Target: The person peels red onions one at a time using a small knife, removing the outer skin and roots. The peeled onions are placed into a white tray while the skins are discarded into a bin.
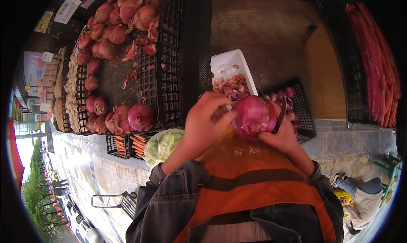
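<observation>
A large red onion (253,115) is held up in front of my chest, above the orange apron (237,158). My right hand (286,133) grips it from the right side, thumb along its lower edge. Beside the right fingers a dark, thin curved thing (280,117) shows; its kind is unclear. My left hand (207,123) is at the onion's left side, thumb and fingertips drawn together in a pinch. Whatever those fingertips hold is too small to make out. Beyond the onion, a white foam box (249,67) contains loose onion skins (232,86).
Red onions (108,35) and loose skins fill parts of a black crate display (169,69) at left. A black basket (308,111) of small onions stands right. Carrots (138,145) and a bagged leafy vegetable (162,146) sit lower left. A person (366,200) is at lower right.
</observation>
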A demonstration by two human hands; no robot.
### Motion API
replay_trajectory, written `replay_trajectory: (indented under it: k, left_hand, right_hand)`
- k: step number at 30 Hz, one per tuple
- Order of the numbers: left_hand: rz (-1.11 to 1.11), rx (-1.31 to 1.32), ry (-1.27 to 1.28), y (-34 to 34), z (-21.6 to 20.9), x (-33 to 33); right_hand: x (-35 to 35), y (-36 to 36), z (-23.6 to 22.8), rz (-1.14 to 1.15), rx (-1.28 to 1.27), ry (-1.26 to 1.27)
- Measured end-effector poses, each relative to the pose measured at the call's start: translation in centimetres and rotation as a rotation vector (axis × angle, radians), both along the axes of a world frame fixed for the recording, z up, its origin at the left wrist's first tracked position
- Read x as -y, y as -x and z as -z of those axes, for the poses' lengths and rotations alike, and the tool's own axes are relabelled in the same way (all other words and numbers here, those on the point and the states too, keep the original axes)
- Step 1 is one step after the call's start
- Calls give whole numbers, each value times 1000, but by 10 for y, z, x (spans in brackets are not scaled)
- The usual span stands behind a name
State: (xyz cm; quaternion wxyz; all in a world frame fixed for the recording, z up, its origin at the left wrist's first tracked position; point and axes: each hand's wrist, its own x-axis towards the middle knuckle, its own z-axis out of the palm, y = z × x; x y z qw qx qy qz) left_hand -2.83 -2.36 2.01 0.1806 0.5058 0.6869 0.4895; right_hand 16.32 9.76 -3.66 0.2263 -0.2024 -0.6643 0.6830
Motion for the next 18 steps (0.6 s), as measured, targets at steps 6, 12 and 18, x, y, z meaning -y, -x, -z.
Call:
replay_trajectory:
  k: [6,12,18]
  left_hand:
    - [46,99,179,-14,2,8]
    - [49,132,179,-11,6,7]
    - [18,142,229,-6,8,8]
  right_hand:
    - [6,9,-1,162,23,-341]
    - [12,13,4,276,56,-479]
    - [7,4,18,224,-49,-194]
